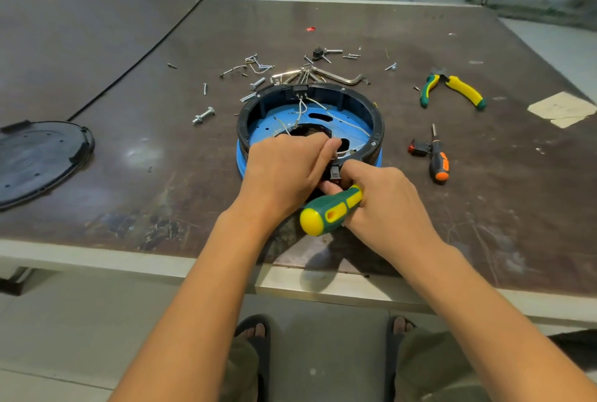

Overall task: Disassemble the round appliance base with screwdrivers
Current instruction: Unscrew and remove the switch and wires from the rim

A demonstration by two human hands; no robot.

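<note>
base (263, 130): round, black ring over blue plate, lid off; left hand (281, 169) grips its 6 o'clock rim, right hand (384, 201) beside it clasps screwdriver (329, 211).

The round base (376, 117) sits mid-table (129, 149). Loose screws (255, 68) and hex keys (336, 76) lie behind it. Pliers (455, 89) lie right rear. A spare screwdriver (437, 159) lies right of the base, with a switch (418, 147) just beside it. A cover plate (38, 159) lies far left. The left hand (284, 169) grips the base's near rim; beside it, the right hand (384, 198) holds the working screwdriver (329, 211).
</note>
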